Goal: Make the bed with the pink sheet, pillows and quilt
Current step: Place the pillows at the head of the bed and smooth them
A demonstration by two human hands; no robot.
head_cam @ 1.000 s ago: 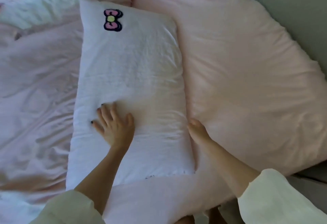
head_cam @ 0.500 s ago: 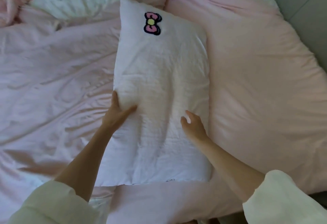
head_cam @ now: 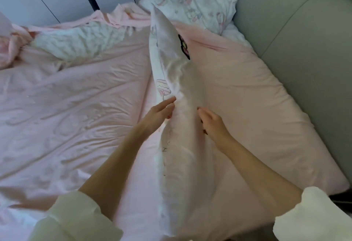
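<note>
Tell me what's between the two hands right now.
In the head view, the white pillow, turned up on edge, stands between the left hand and right hand.

Soft, even daylight is seen, with no glare. The sheet [head_cam: 72, 111] left of the pillow [head_cam: 182, 118] is lit brightest, with a faint sheen on its wrinkles; shadow is cast right of the pillow and below it. The pillow is smeared by motion blur. Straight lines beyond the pillow are bowed by wide-angle distortion. Overall focus is slightly soft.
</note>
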